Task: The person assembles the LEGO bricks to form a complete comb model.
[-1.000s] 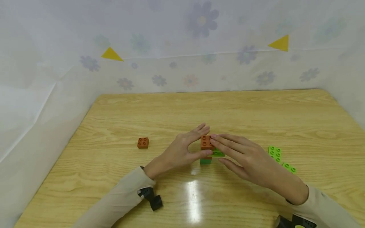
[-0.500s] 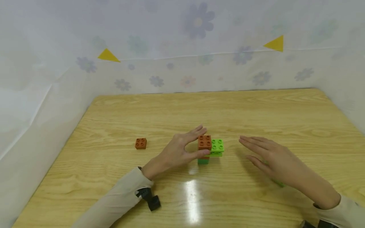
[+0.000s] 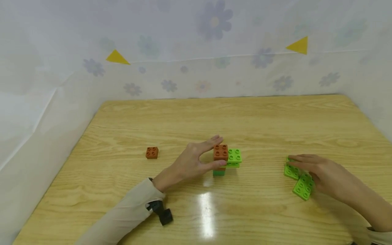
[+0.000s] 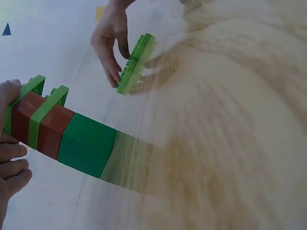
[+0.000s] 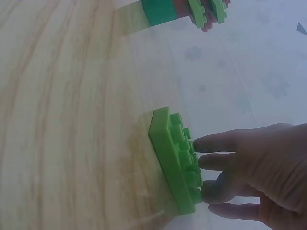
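In the head view my left hand holds an upright stack of toy bricks, thumb in front and fingers behind. On top is a brown brick, with two light-green plates jutting right, one above the other. Its lowest part is a dark-green brick, seen in the left wrist view. My right hand hovers over two loose light-green studded plates, its fingertips at the far plate; the near plate lies against it. In the right wrist view the fingertips lie close to the studs; firm contact cannot be told.
A single brown brick lies on the wooden table, left of my left hand. Behind the table hangs a white flowered cloth with yellow triangles on it.
My right hand has left the stack and moved right, coming down over the loose light-green plates. The left hand stays at the stack.
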Demonstrator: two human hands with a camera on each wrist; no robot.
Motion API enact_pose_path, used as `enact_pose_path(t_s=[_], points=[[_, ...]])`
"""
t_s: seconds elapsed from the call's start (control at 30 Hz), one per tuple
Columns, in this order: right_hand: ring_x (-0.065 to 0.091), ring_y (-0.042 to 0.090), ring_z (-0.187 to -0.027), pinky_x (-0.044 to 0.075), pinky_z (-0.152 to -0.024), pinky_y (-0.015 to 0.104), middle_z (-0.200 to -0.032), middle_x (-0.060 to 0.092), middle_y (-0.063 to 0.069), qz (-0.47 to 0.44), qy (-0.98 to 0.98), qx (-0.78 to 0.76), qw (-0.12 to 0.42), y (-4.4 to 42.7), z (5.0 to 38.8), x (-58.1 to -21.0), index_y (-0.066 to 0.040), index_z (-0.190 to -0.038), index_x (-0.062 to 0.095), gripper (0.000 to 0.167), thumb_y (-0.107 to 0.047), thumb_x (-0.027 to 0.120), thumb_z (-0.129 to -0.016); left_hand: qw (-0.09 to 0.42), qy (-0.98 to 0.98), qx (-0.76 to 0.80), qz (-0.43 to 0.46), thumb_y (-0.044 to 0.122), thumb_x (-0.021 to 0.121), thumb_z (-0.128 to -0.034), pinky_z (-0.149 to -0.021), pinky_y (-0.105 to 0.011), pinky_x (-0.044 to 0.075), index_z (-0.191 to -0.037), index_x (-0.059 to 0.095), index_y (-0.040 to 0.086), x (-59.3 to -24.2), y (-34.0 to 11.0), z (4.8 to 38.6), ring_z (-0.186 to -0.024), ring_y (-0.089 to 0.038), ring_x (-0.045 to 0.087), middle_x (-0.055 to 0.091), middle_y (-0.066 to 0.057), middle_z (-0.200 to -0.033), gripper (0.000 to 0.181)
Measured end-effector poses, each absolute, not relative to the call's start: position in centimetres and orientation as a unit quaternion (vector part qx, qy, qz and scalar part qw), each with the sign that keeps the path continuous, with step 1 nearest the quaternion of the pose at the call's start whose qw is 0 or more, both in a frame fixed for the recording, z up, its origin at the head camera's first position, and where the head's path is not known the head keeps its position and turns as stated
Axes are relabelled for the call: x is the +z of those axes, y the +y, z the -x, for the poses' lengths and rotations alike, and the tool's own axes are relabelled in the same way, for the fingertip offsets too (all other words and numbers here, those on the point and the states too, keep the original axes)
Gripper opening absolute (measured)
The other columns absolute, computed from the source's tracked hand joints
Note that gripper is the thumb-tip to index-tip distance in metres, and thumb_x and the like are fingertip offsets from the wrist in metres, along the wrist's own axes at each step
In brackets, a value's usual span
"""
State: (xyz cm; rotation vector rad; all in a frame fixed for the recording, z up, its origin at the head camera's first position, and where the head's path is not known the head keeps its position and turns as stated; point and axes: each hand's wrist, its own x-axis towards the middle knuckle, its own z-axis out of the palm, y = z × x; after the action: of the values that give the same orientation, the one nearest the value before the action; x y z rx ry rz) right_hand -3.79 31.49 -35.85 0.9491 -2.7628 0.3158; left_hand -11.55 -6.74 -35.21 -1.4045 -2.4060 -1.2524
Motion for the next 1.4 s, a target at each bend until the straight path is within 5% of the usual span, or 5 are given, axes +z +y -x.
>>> enact_pose_path(t_s=[0.27, 0.33, 0.47, 0.73, 1.4], points=[[0.063, 0.035, -0.089, 0.056, -0.059, 0.041, -0.107, 0.065, 0.016, -0.314, -0.935, 0.097, 0.137, 31.8, 4.2, -36.2, -0.004, -0.109, 0.071, 0.046, 0.006, 0.082, -0.065, 0.048, -0.786, -0.410, 0.460, 0.060, 0.047, -0.0930, -0.104, -0.033, 0.042, -0.139, 0.049, -0.001, -35.2, -6.8, 11.5, -0.131, -0.021, 0.045, 0.047, -0.016, -0.141, 0.076], [0.063, 0.033, -0.084, 0.056, -0.057, 0.038, -0.102, 0.065, 0.016, -0.319, -0.931, 0.100, 0.143, 31.8, 4.4, -36.4, -0.003, -0.107, 0.071, 0.024, -0.017, 0.071, -0.087, 0.046, -0.787, -0.411, 0.459, 0.060, 0.046, -0.0930, -0.104, -0.033, 0.042, -0.139, 0.049, -0.001, -35.2, -6.8, 11.5, -0.131, -0.021, 0.046, 0.047, -0.016, -0.141, 0.076], [0.064, 0.030, -0.082, 0.056, -0.056, 0.033, -0.101, 0.065, 0.015, -0.328, -0.925, 0.106, 0.163, 31.7, 4.4, -36.9, -0.002, -0.108, 0.070, 0.071, -0.053, 0.022, -0.096, 0.041, -0.789, -0.411, 0.456, 0.060, 0.046, -0.0929, -0.104, -0.032, 0.043, -0.139, 0.049, 0.000, -35.3, -6.8, 11.4, -0.129, -0.021, 0.047, 0.047, -0.015, -0.142, 0.076], [0.068, 0.032, -0.080, 0.057, -0.061, 0.041, -0.100, 0.069, 0.017, -0.277, -0.948, 0.119, 0.105, 31.1, 4.3, -36.9, -0.001, -0.112, 0.065, 0.053, 0.000, 0.084, -0.063, 0.038, -0.792, -0.407, 0.454, 0.061, 0.045, -0.0926, -0.103, -0.032, 0.044, -0.140, 0.048, 0.001, -35.3, -6.8, 11.4, -0.125, -0.022, 0.052, 0.046, -0.014, -0.143, 0.077], [0.065, 0.026, -0.087, 0.053, -0.064, 0.029, -0.103, 0.067, 0.011, -0.384, -0.883, 0.148, 0.224, 27.4, 7.0, -34.7, 0.003, -0.112, 0.068, 0.065, -0.048, 0.029, -0.103, 0.053, -0.777, -0.409, 0.476, 0.053, 0.051, -0.0947, -0.103, -0.030, 0.043, -0.138, 0.049, -0.003, -35.4, -6.5, 11.6, -0.125, -0.025, 0.051, 0.048, -0.020, -0.140, 0.071]])
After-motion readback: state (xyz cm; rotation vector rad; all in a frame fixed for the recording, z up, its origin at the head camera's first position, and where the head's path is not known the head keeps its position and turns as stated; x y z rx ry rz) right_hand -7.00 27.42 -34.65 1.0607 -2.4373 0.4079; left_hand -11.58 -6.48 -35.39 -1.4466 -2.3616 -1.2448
